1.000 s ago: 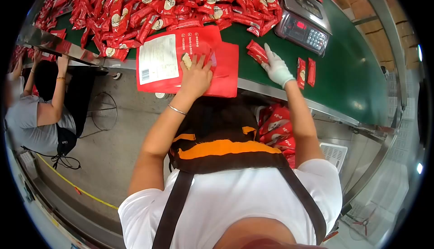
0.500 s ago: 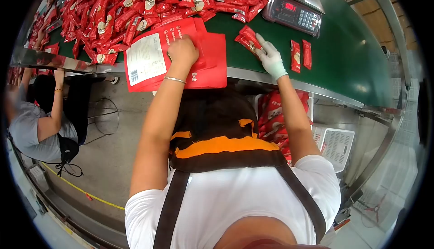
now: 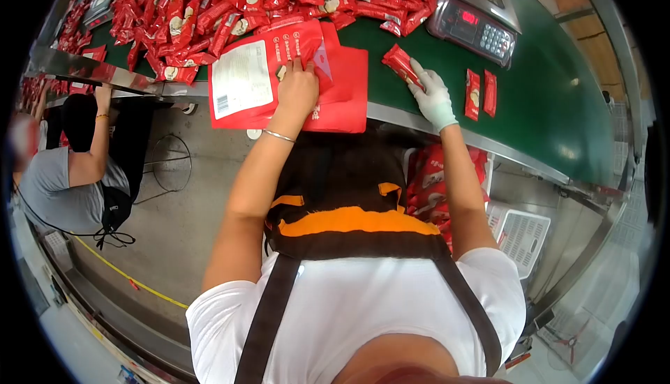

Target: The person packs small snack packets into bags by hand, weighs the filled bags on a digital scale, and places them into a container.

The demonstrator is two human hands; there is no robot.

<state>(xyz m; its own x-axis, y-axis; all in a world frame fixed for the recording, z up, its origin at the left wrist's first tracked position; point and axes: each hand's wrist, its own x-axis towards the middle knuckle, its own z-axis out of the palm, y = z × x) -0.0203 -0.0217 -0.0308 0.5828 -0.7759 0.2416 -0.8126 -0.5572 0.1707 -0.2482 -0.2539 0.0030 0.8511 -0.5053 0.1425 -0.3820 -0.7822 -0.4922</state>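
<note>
Green surface (image 3: 548, 122) spans the upper frame, heaped with red packets (image 3: 323, 0). We seem to be handling flat red bags (image 3: 345, 98) and a single packet (image 3: 399, 62) at once; the next move likely calls for a steady hold on both. Our left hand (image 3: 299, 91), left of centre, curls on the bags, pinching or pressing we cannot tell; our gloved right hand (image 3: 434, 98), right of centre, grips the packet, partly closed.
</note>
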